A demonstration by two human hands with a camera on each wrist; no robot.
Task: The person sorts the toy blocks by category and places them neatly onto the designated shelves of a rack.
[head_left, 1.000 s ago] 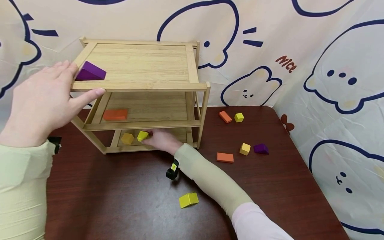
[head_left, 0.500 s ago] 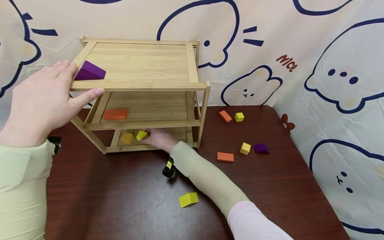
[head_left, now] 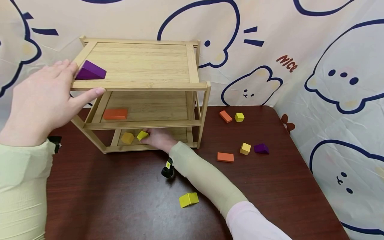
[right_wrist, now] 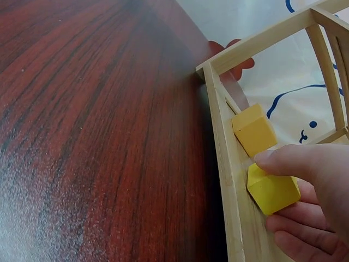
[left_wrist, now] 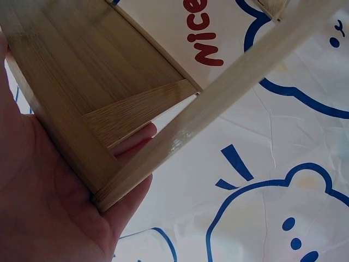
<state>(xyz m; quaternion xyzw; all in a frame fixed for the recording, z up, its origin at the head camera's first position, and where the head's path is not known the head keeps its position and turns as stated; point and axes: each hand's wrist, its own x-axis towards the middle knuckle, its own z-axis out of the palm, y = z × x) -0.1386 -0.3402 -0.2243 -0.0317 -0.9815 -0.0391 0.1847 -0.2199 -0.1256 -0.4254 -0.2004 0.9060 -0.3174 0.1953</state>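
A three-tier wooden shelf stands on the table. My left hand grips its top front-left corner, thumb along the front edge; in the left wrist view, fingertips show beyond the corner post. Close to that hand, a purple block with a sloped face sits on the top tier. My right hand reaches into the bottom tier and pinches a bright yellow block between thumb and fingers. Beside it on that tier sits an orange-yellow block; an orange rectangular block lies on the middle tier.
Right of the shelf lie orange blocks, yellow cubes and a purple block. A yellow block lies near the front, close to the right forearm. A printed cloth hangs behind and at the right.
The right forearm has shifted slightly left, and the pinched yellow block has tilted a little on the bottom tier. My left hand stays at the shelf corner.
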